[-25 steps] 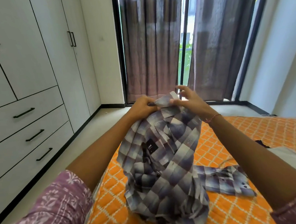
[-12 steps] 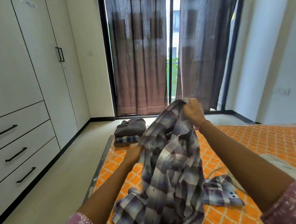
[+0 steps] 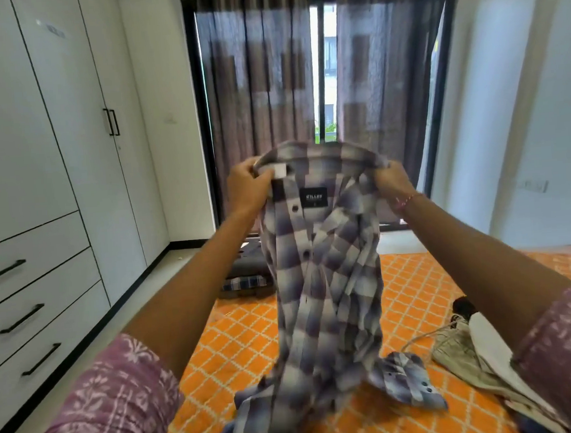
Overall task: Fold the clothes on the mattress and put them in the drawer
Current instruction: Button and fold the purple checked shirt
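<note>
A purple-and-white checked shirt hangs in front of me over the orange mattress, its inner black label facing me. My left hand grips the collar at the left end. At the right end my right hand grips the collar too. The shirt's hem and one cuffed sleeve trail on the mattress. White drawers with black handles stand shut in the wardrobe at the left.
Folded dark clothes are stacked at the mattress's far left corner. Beige and white garments lie loose at the right. A strip of floor runs between the mattress and the wardrobe. Curtains cover a glass door ahead.
My left hand has come up from the shirt's side to the collar. Both hands have lifted and spread the collar, so the shirt now hangs open with its label facing me.
</note>
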A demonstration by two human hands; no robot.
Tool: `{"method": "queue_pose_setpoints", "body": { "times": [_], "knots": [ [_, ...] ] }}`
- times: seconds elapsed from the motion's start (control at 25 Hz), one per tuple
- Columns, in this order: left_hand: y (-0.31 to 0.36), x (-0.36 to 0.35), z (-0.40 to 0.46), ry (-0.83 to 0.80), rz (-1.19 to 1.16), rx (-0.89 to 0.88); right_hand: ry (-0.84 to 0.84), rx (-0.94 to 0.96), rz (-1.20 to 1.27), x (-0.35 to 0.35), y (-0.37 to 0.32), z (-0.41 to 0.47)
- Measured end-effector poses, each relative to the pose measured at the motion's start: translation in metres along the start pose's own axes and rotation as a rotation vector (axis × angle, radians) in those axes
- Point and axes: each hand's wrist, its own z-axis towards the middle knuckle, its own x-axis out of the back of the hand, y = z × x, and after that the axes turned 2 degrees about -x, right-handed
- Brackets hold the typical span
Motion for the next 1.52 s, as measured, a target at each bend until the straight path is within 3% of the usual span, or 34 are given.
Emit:
{"method": "queue_pose_setpoints", "body": {
  "times": [0.08, 0.2, 0.28, 0.36, 0.48, 0.6, 0.68, 0.76, 0.84, 0.96, 1.04, 1.08, 1.16, 1.28, 1.32, 1.4, 1.52],
  "knots": [
    [0.024, 0.003, 0.013, -0.112, 0.276, -0.266, 0.104, 0.288, -0.284, -0.004, -0.027, 0.015],
    [0.029, 0.021, 0.028, -0.186, 0.685, -0.333, 0.037, 0.575, -0.797, -0.009, -0.061, 0.024],
    [0.032, 0.035, 0.031, -0.115, 0.832, -0.429, 0.110, 0.684, -0.814, -0.012, -0.078, 0.029],
    [0.040, 0.046, 0.031, -0.044, 0.887, -0.538, 0.087, 0.680, -0.853, -0.021, -0.090, 0.030],
    [0.049, 0.053, 0.026, -0.070, 1.052, -0.569, 0.142, 0.610, -0.888, -0.031, -0.097, 0.025],
    [0.048, 0.057, 0.012, 0.027, 1.100, -0.635, 0.116, 0.484, -0.849, -0.037, -0.093, 0.010],
    [0.051, 0.061, 0.008, 0.020, 0.992, -0.512, 0.088, 0.329, -0.748, -0.036, -0.094, 0.003],
    [0.055, 0.068, 0.013, -0.150, 0.783, -0.166, 0.038, 0.240, -0.718, -0.031, -0.092, -0.004],
    [0.051, 0.077, 0.019, -0.471, 0.664, 0.236, -0.239, 0.119, -0.838, -0.032, -0.080, -0.011],
    [0.018, 0.084, 0.018, -0.799, 0.692, 0.529, -0.689, -0.196, -0.887, -0.050, -0.041, -0.014],
    [-0.025, 0.077, 0.018, -0.871, 0.691, 0.661, -0.778, -0.381, -0.757, -0.070, -0.001, -0.008],
    [-0.048, 0.073, 0.016, -0.889, 0.689, 0.720, -0.733, -0.421, -0.693, -0.083, 0.023, -0.004],
    [-0.093, 0.059, 0.016, -0.816, 0.656, 0.783, -0.502, -0.413, -0.543, -0.117, 0.073, 0.006],
    [-0.151, 0.032, 0.009, -0.417, 0.370, 0.665, -0.181, -0.410, 0.052, -0.158, 0.116, 0.013],
    [-0.171, 0.021, 0.003, -0.279, 0.284, 0.598, -0.164, -0.411, 0.285, -0.171, 0.128, 0.013],
    [-0.212, 0.002, -0.021, -0.191, 0.321, 0.468, -0.246, -0.364, 0.446, -0.187, 0.151, -0.006],
    [-0.285, -0.028, -0.092, -0.435, 0.609, 0.416, -0.459, -0.327, 0.284, -0.208, 0.219, -0.059]
  ]
}}
